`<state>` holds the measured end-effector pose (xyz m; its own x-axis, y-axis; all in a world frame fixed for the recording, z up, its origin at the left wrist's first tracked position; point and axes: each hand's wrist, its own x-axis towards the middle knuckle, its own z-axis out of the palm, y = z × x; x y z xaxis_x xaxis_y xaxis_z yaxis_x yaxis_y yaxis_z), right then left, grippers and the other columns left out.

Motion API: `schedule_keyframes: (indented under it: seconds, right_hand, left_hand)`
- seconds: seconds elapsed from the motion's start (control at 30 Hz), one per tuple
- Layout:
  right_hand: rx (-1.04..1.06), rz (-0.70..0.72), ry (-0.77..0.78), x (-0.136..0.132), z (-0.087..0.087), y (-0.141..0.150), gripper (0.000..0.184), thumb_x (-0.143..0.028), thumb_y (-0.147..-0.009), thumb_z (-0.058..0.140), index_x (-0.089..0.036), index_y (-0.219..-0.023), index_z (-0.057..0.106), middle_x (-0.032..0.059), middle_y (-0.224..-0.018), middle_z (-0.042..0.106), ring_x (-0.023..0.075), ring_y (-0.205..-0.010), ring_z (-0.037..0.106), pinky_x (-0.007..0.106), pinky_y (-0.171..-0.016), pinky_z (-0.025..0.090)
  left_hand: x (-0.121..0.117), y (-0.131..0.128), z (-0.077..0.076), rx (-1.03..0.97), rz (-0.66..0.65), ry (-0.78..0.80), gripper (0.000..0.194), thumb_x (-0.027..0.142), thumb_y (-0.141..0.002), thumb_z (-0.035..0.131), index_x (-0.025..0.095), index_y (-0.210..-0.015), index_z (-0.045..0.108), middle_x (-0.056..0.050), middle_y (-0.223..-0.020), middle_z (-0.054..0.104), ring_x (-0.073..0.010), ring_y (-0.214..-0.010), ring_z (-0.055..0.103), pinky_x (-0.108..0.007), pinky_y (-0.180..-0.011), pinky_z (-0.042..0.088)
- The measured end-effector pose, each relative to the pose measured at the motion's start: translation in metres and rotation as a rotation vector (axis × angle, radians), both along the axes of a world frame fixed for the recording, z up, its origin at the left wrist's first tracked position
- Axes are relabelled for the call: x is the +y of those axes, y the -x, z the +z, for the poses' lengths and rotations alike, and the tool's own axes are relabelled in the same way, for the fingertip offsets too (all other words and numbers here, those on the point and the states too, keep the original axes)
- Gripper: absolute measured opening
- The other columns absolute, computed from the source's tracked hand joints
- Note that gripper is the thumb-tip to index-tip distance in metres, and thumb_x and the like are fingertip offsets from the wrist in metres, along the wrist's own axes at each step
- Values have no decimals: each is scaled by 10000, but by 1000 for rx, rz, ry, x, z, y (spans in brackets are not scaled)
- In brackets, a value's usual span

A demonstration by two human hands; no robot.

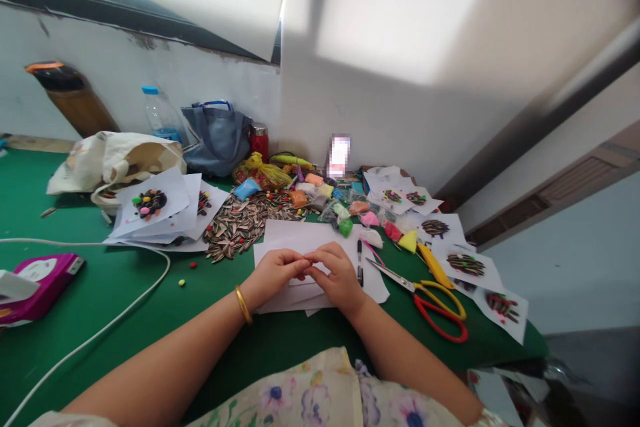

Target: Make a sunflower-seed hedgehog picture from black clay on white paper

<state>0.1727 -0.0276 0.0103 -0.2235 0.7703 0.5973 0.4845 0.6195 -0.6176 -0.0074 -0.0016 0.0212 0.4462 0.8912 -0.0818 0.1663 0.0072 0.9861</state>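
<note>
My left hand (277, 273) and my right hand (337, 275) meet over a stack of white paper (285, 233), their fingertips pinched together. Something tiny and reddish-brown may sit between them, but the fingers hide it and I cannot make it out. A gold bangle (243, 305) circles my left wrist. Just right of my right hand lies a black pen (360, 261) on the paper. Beyond the hands spreads a pile of striped sunflower seeds (237, 223), with small bags of coloured clay (343, 213) beside it.
Red-and-yellow scissors (425, 293) and a yellow utility knife (435, 265) lie at the right, near papers with seed pictures (466, 265). More decorated sheets (173, 203) are stacked left. A white cable (120, 310) crosses the green table. A phone (339, 157) leans on the wall.
</note>
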Motion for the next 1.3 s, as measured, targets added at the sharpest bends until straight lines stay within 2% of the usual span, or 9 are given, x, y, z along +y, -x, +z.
schedule_keyframes:
  seconds: [0.23, 0.37, 0.53, 0.73, 0.93, 1.07, 1.17, 1.3]
  right_hand:
    - [43, -42, -14, 1, -3, -1, 164, -265, -860, 646, -270, -1011, 709, 42, -892, 613, 182, -871, 577, 351, -791, 493]
    - [30, -51, -18, 1, -3, 0, 100, -232, -860, 625, -245, -926, 700, 47, -883, 610, 187, -865, 575, 356, -788, 490]
    - [32, -3, -4, 1, 0, 0, 87, -233, -870, 606, -227, -913, 681, 50, -873, 621, 186, -864, 580, 352, -792, 490]
    - [42, 14, 37, 1, 1, -1, 205, -255, -886, 573, -221, -1070, 655, 55, -913, 636, 184, -880, 590, 358, -817, 497]
    - [69, 43, 74, 4, -1, 0, 136, -319, -886, 610, -217, -938, 683, 42, -838, 646, 181, -837, 591, 342, -781, 490]
    - [107, -7, 74, 3, 0, 1, 112, -295, -881, 618, -208, -832, 669, 27, -780, 627, 170, -794, 581, 328, -760, 474]
    - [102, -48, 71, 3, 0, 1, 115, -270, -877, 615, -202, -791, 651, 18, -753, 609, 163, -768, 568, 321, -745, 463]
    - [62, -43, 85, 7, -4, -1, 100, -270, -880, 613, -204, -824, 662, 23, -783, 631, 164, -788, 569, 321, -757, 458]
  left_hand:
    - [-1, 1, 1, -18, -23, -33, 327, 446, -794, 622, 156, -898, 730, -57, -791, 718, -181, -747, 635, -291, -721, 506]
    - [1, 1, -5, 23, 5, -130, 319, 446, -755, 668, 166, -899, 719, -53, -858, 722, -179, -766, 632, -285, -722, 501]
    - [0, 2, -4, 123, 52, -256, 257, 424, -769, 658, 179, -821, 714, -32, -773, 696, -163, -714, 599, -261, -673, 467]
    - [-2, 2, 0, 107, 144, -287, 307, 468, -796, 614, 169, -762, 679, -14, -692, 643, -140, -637, 533, -241, -598, 422]
    - [-2, 0, 1, 130, 90, -271, 279, 450, -781, 631, 179, -758, 696, -8, -671, 645, -149, -646, 560, -243, -619, 431]
    - [-1, 2, -2, 151, 35, -298, 317, 428, -861, 527, 182, -744, 689, -23, -708, 672, -162, -696, 596, -256, -674, 449]
    - [0, 4, -7, 164, 52, -348, 375, 425, -915, 435, 180, -777, 683, -32, -739, 675, -168, -740, 607, -268, -721, 451]
    - [4, 7, -10, 207, 85, -426, 335, 414, -920, 444, 190, -849, 683, -31, -795, 673, -175, -793, 606, -276, -760, 442]
